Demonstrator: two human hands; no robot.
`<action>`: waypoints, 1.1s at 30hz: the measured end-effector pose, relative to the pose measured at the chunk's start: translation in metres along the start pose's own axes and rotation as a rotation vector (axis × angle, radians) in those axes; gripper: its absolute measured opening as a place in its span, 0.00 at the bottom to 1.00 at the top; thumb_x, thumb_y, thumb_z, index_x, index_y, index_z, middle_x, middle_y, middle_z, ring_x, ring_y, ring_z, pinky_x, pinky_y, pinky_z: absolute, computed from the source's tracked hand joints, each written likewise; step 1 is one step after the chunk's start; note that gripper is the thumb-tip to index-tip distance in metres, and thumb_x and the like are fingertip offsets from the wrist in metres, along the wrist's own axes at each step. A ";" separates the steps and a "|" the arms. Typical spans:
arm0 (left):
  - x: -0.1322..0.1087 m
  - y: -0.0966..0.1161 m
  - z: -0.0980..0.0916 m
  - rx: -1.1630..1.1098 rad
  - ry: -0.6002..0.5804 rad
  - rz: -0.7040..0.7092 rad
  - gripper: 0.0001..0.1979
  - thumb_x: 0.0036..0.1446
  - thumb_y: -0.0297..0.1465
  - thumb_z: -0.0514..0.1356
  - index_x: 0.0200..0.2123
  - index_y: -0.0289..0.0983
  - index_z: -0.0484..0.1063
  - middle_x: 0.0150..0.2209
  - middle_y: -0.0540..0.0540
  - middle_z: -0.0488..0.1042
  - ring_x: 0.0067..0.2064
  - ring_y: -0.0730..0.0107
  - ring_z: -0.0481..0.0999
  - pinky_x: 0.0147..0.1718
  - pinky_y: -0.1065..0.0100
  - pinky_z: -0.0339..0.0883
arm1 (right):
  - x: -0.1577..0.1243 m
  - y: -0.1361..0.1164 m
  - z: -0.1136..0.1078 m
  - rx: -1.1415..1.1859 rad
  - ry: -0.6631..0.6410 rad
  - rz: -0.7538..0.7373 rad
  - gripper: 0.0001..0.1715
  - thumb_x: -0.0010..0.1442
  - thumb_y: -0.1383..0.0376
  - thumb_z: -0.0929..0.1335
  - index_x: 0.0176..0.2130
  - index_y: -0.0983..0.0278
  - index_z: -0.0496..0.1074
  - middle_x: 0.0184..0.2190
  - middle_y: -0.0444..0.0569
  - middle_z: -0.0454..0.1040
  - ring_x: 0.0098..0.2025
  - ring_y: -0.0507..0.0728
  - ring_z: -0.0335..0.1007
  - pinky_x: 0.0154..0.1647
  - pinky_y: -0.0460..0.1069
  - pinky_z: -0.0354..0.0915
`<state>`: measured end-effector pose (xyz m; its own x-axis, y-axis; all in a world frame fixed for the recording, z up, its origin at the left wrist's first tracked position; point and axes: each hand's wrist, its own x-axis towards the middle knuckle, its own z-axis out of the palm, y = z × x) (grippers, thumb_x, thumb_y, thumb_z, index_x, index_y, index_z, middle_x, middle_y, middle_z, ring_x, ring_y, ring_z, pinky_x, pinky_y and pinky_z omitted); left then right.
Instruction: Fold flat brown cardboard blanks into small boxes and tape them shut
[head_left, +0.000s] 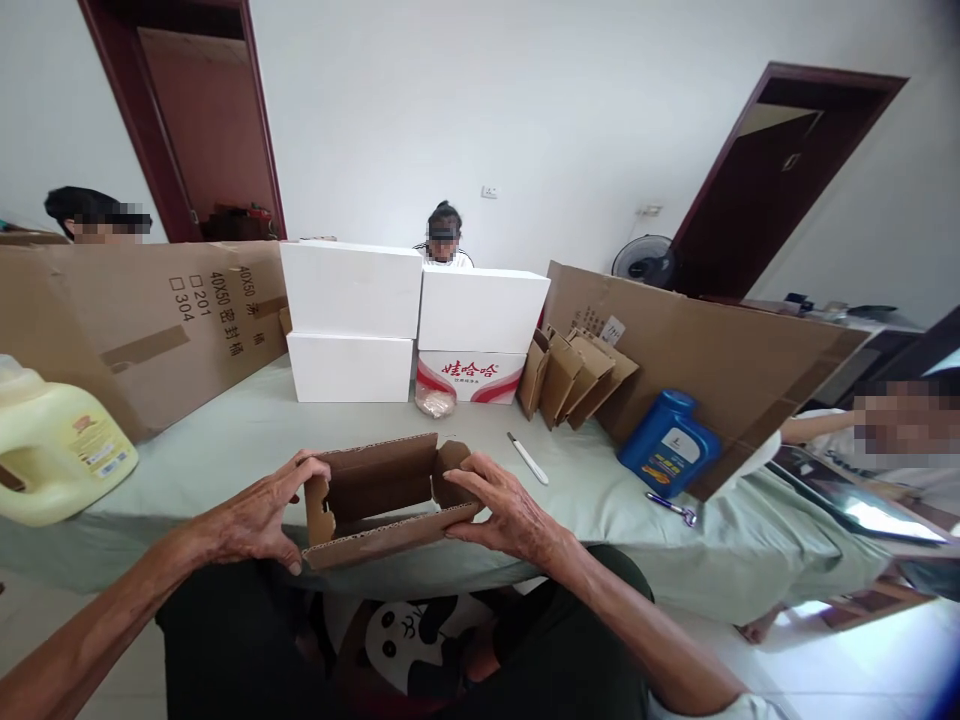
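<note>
A small brown cardboard box (382, 540) without a lid is at the near edge of the table, its open side facing up and toward me. My left hand (259, 510) grips its left end, fingers over the top corner and thumb by the lower front corner. At the right end, my right hand (506, 505) is closed on the box wall, with fingers along the upper edge and thumb at the front. A crumpled clear plastic bundle (436, 402) and a white-handled knife (529, 458) lie beyond the box.
White boxes (351, 292) and a red-and-white printed carton (472, 378) are stacked at the back. Folded cardboard pieces (574, 378) lean to their right. A yellow jug (64, 440) stands left; a blue bottle (670, 445) and pen (670, 507) are right. Other people sit around.
</note>
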<state>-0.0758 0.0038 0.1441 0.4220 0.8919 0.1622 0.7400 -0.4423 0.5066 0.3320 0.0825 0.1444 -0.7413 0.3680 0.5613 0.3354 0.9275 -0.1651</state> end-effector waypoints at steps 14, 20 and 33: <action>0.018 -0.027 0.042 -0.451 0.618 -0.130 0.39 0.37 0.39 0.81 0.46 0.44 0.61 0.41 0.53 0.71 0.42 0.65 0.75 0.45 0.64 0.71 | -0.009 0.013 0.052 0.200 0.551 0.265 0.40 0.66 0.54 0.79 0.70 0.54 0.67 0.66 0.59 0.67 0.59 0.65 0.71 0.51 0.56 0.77; 0.026 -0.042 0.058 -0.455 0.831 -0.175 0.41 0.35 0.43 0.82 0.46 0.45 0.61 0.43 0.53 0.72 0.44 0.64 0.76 0.50 0.61 0.72 | -0.014 0.014 0.067 0.364 0.541 0.421 0.38 0.65 0.52 0.79 0.68 0.57 0.71 0.60 0.57 0.75 0.46 0.59 0.75 0.46 0.53 0.76; 0.045 -0.038 0.067 -0.285 0.983 -0.261 0.37 0.40 0.40 0.80 0.49 0.44 0.64 0.46 0.49 0.74 0.47 0.59 0.80 0.50 0.54 0.78 | -0.039 0.031 0.074 0.673 0.081 0.593 0.15 0.64 0.53 0.74 0.37 0.63 0.81 0.31 0.46 0.78 0.33 0.58 0.73 0.36 0.49 0.70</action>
<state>-0.0498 0.0542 0.0750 -0.4363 0.6965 0.5696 0.5426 -0.3013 0.7841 0.3282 0.1022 0.0578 -0.5030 0.8163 0.2841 0.2195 0.4386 -0.8714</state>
